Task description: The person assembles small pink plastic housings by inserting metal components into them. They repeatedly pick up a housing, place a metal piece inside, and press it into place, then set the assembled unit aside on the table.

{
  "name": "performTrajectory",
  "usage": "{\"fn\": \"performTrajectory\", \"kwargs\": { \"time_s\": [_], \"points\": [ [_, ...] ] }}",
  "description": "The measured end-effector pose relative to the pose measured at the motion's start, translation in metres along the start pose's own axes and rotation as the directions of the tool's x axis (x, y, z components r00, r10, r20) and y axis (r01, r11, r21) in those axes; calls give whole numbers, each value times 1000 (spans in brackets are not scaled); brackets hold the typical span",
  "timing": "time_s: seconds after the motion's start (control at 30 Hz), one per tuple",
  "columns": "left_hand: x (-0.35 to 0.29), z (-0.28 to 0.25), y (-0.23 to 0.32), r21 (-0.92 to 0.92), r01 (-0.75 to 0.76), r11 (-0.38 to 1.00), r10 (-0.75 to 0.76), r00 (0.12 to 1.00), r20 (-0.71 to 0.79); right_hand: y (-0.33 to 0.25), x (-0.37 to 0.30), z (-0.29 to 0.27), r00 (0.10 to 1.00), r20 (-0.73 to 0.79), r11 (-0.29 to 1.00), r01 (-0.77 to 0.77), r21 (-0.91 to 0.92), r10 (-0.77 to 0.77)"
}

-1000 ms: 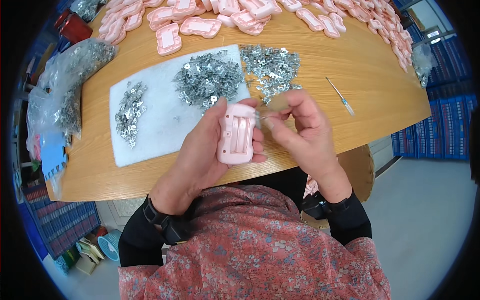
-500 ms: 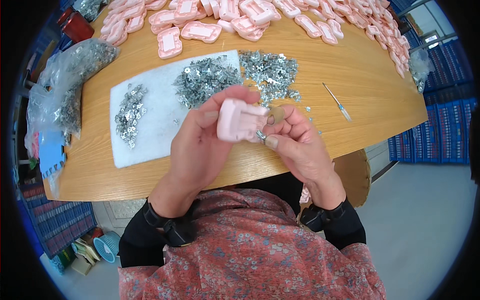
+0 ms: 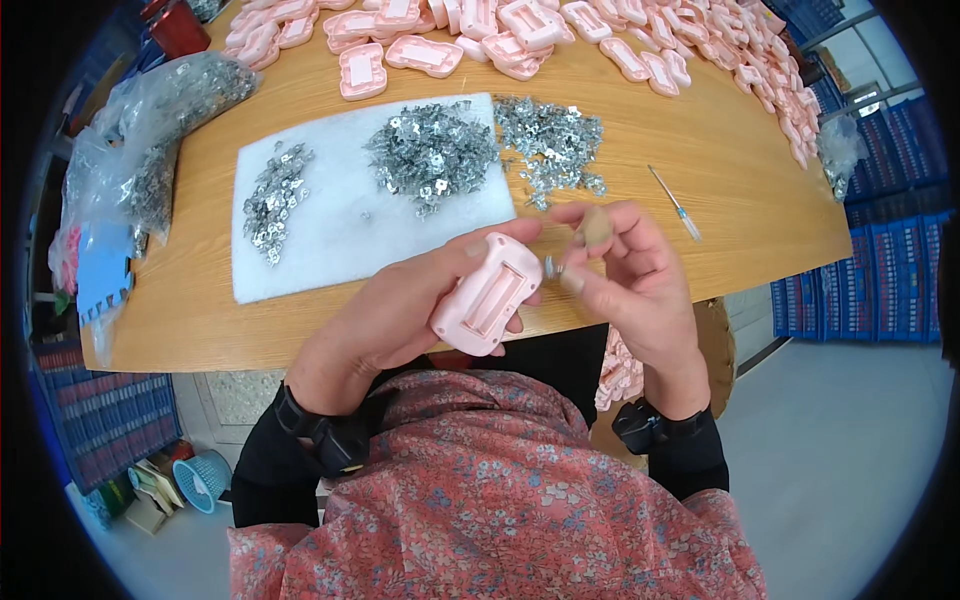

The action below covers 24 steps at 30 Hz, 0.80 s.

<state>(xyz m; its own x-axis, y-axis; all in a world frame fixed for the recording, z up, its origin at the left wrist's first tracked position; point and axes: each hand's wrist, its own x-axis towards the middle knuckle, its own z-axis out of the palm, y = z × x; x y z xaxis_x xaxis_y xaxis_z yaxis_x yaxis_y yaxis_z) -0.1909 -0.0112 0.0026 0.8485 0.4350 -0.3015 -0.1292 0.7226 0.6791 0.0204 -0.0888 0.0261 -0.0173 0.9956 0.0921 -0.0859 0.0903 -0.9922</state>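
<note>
Wooden counter [image 3: 700, 230] lies beyond the pink plastic casing [image 3: 487, 295], which left hand [image 3: 420, 300] fingers clamp; right hand [image 3: 625, 270] fingers pinch a small metal clip [image 3: 550, 267] at its upper edge.

A small assembly workshop is shown: a wooden surface [image 3: 700, 130] is covered with rows of identical pink plastic casings [image 3: 560, 30], heaps of small metal parts [image 3: 430, 150] on a white mat [image 3: 330, 225], and stacked blue crates [image 3: 870, 280] alongside.
</note>
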Motion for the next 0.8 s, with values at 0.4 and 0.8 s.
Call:
{"fn": "performTrajectory", "kwargs": {
  "time_s": [0.4,0.8],
  "points": [
    [-35,18,-22,-165,-150,975,150,989,-14,1,-23,44,932,-8,745,283,-604,-361],
    [-60,14,-43,-66,-175,982,166,978,-125,-16,-37,85,896,159,358,321,-877,-415]
  ]
}}
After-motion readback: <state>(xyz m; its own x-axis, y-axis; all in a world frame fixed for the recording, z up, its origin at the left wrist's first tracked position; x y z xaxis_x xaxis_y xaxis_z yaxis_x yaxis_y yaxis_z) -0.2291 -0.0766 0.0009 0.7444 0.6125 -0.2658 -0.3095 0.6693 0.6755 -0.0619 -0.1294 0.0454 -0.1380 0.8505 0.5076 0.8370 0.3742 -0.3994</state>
